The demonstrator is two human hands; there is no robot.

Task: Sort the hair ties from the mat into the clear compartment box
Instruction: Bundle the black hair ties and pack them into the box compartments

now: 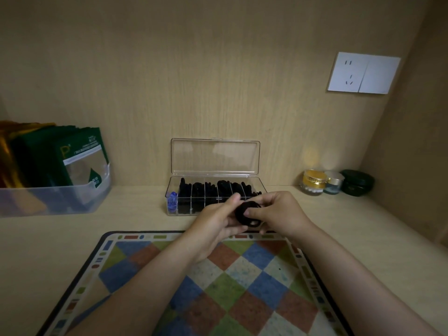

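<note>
Both hands meet above the far edge of the mat (242,287), just in front of the box (194,213), and between them they hold a small bunch of black ties (247,213). The left hand (218,221) pinches the bunch from the left, with its thumb stretched over the top and its fingers curled beneath. The right hand (278,214) grips the right side, fingers curled in round the loops. How many ties are in the bunch cannot be told. The bunch is in the air, clear of the mat and not in any compartment. The box sits on the desk (339,226) against the back wall, and its clear lid (214,156) stands open and upright behind it. Blue ties (172,201) fill the leftmost compartment, and stored black ties (211,187) are packed into the compartments to their right. The mat is checkered in blue, green, red and pale squares with a dark border, and both forearms cross it. At the left a clear bin (55,200) holds green and gold packets (72,156). At the right, near the corner, 3 jars stand close together: a gold jar (312,181), a blue jar (333,182) and a dark jar (357,182). A white socket (363,72) is on the wall above them.
</note>
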